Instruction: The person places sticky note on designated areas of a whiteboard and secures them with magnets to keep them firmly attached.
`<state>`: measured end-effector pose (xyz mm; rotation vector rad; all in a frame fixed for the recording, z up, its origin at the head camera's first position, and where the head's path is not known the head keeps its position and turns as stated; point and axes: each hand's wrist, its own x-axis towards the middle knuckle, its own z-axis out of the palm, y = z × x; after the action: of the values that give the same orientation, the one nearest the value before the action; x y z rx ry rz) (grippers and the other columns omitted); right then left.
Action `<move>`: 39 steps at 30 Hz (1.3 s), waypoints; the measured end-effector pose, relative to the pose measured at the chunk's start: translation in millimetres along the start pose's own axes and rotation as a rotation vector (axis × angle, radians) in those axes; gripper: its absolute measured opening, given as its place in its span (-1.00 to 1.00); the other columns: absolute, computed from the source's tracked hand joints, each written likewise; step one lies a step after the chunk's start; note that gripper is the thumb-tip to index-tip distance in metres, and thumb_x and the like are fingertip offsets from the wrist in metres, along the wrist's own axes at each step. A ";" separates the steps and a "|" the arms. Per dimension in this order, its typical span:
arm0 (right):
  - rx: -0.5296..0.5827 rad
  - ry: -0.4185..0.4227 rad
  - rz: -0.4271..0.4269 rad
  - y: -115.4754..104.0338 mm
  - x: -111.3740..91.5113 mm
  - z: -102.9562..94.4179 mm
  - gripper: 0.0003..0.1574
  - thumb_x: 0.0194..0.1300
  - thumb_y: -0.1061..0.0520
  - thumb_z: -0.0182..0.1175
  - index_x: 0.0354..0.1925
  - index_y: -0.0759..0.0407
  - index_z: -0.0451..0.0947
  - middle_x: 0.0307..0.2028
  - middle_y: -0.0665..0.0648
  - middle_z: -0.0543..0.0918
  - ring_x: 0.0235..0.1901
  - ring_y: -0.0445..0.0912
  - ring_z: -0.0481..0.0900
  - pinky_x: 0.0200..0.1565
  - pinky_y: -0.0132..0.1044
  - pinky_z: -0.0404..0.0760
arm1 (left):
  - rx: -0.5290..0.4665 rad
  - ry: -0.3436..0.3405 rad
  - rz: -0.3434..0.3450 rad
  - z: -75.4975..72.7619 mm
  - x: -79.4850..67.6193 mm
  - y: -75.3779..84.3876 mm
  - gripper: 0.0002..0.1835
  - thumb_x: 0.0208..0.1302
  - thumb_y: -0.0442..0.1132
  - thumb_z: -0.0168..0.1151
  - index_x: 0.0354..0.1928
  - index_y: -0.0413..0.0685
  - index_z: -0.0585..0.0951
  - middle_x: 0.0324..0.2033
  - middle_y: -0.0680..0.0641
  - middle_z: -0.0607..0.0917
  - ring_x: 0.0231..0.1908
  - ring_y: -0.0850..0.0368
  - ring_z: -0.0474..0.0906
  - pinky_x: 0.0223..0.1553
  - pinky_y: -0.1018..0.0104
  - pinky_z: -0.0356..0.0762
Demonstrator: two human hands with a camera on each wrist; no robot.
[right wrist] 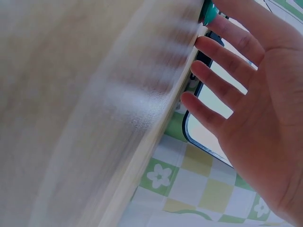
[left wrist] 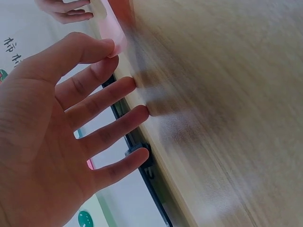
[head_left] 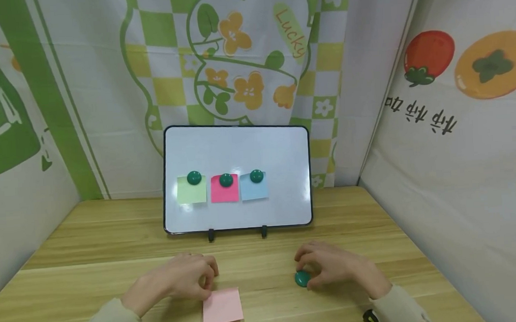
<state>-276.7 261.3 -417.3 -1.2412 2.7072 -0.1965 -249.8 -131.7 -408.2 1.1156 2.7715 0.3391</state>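
Observation:
My left hand (head_left: 181,276) pinches the upper left corner of a pale pink sticky note (head_left: 223,309) between thumb and index finger. In the left wrist view the note (left wrist: 111,30) bends up at the pinched corner, and the other fingers spread out over the tabletop. On the right, my right hand (head_left: 333,265) has thumb and index finger around a round green magnet (head_left: 302,278) low at the table. The right wrist view shows that magnet (right wrist: 209,13) at the index fingertip, partly cut off by the top edge.
Behind the hands a whiteboard (head_left: 235,147) stands on small black feet. It bears a green note (head_left: 191,194), a hot pink note (head_left: 224,194) and a blue note (head_left: 254,191), each under a green magnet. Printed curtains (head_left: 377,6) enclose the wooden table (head_left: 124,228).

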 end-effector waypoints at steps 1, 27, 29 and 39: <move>-0.004 0.002 -0.002 0.2 0.3 0.3 -0.56 0.17 -0.16 0.40 0.02 -0.12 0.66 0.18 -0.07 0.54 0.23 -0.08 0.44 0.30 -0.07 0.44 | -0.001 -0.002 -0.003 0.0 0.1 0.0 -0.77 0.03 -0.02 0.41 -0.61 0.35 0.52 -0.10 0.21 0.64 -0.09 0.17 0.59 0.08 -0.14 0.46; 0.051 0.118 -0.080 1.5 2.9 -0.5 -0.54 0.27 -0.02 0.31 0.13 -0.03 0.59 0.20 -0.02 0.54 0.24 -0.06 0.47 0.30 -0.06 0.46 | 0.149 0.123 0.087 -8.9 26.3 2.1 -0.85 0.03 -0.08 0.37 -0.57 0.29 0.58 -0.33 0.28 0.67 -0.35 0.36 0.56 -0.33 0.32 0.41; 0.043 0.135 -0.085 0.6 2.7 -1.1 -0.54 0.26 -0.02 0.32 0.13 -0.03 0.58 0.21 0.00 0.54 0.25 -0.05 0.47 0.30 -0.04 0.46 | 0.157 0.136 0.077 -9.9 30.2 2.7 -0.85 0.06 -0.07 0.37 -0.56 0.29 0.59 -0.34 0.29 0.68 -0.35 0.36 0.57 -0.32 0.32 0.35; 0.035 0.226 -0.110 -0.8 2.2 -2.7 -0.54 0.24 0.00 0.35 0.11 -0.10 0.54 0.32 0.09 0.45 0.34 0.01 0.39 0.33 0.04 0.42 | 0.197 0.195 0.065 -16.0 48.4 4.3 -0.86 0.10 -0.06 0.42 -0.54 0.24 0.66 -0.40 0.25 0.72 -0.36 0.31 0.57 -0.28 0.26 0.42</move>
<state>-278.1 259.2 -414.7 -1.4393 2.8070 -0.4199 -284.9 -97.5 -393.6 1.2826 2.9987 0.1934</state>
